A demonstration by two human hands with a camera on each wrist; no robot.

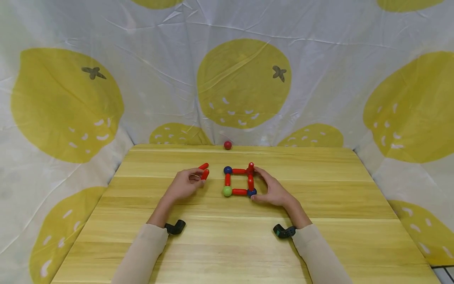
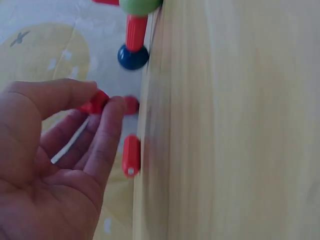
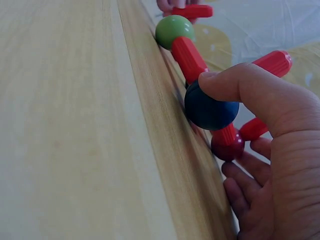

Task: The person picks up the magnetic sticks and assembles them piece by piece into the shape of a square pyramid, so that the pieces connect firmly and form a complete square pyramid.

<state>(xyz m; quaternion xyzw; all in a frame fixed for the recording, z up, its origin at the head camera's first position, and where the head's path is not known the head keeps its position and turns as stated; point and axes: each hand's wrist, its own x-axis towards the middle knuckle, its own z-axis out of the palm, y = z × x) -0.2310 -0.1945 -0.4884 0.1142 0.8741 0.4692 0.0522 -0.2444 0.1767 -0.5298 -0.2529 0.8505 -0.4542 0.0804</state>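
Note:
A square of red magnetic rods [image 1: 239, 192] with balls at its corners lies on the table. Its near-left ball [image 1: 227, 191] is green, the far-left ball [image 1: 227, 170] and near-right ball [image 3: 212, 106] are dark blue, and the far-right ball [image 3: 228, 145] is red. At each right corner a red rod [image 3: 274, 63] stands up. My right hand [image 1: 274, 191] grips the square's right side, thumb on the near blue ball, fingertips at the red one. Left of the square, my left hand [image 1: 185, 184] pinches a loose red rod [image 1: 205, 174] between thumb and fingers.
Another red rod [image 2: 131, 156] lies on the table just beyond my left hand. A single red ball [image 1: 227, 145] sits at the table's back edge, against a lemon-print cloth [image 1: 312, 90]. The wooden table [image 1: 227, 244] extends toward me on both sides.

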